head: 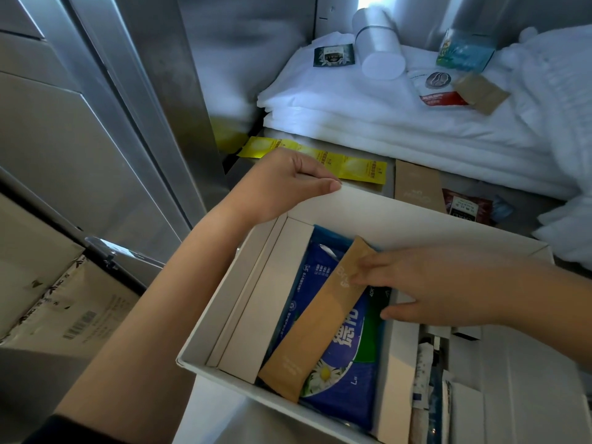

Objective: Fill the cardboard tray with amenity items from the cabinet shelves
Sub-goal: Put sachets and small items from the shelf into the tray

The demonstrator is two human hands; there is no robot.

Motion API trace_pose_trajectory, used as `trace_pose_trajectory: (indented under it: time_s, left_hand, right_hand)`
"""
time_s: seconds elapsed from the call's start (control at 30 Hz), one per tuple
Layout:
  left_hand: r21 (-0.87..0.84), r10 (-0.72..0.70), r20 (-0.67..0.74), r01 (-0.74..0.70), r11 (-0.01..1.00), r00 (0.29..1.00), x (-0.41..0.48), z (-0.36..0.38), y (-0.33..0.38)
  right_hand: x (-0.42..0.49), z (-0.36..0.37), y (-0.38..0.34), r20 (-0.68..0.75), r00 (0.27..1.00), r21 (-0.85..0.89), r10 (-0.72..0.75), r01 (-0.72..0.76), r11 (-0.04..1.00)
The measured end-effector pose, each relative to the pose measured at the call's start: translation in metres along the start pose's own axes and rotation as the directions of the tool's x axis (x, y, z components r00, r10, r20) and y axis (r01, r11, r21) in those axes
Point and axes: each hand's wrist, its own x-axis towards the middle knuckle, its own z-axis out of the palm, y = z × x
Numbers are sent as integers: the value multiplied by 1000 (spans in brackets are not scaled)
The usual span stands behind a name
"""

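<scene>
A white cardboard tray [416, 219] with dividers fills the lower middle. My left hand [288, 184] grips its far left corner. My right hand [432, 286] reaches in from the right, fingertips resting on a long tan kraft packet [307, 338] that lies slanted over a blue wet-wipe pack [346, 376] in the middle compartment. White boxes [256, 309] stand along the tray's left side. Small sachets [426, 379] sit in the right compartments.
On the steel shelf behind lie a yellow sachet strip [355, 166], a tan packet [416, 184] and a red sachet [467, 206]. Folded white towels [368, 116] carry a white cylinder [378, 43], tea sachets and a teal box [464, 51]. Cardboard cartons [64, 306] sit lower left.
</scene>
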Motion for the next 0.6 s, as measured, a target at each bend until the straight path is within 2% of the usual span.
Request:
trace_pose_trajectory:
  time_s: [0.6]
  left_hand:
    - [3, 12, -1, -12, 1000, 1000, -1, 0, 2]
  right_hand:
    - [19, 18, -1, 146, 989, -123, -17, 35, 992]
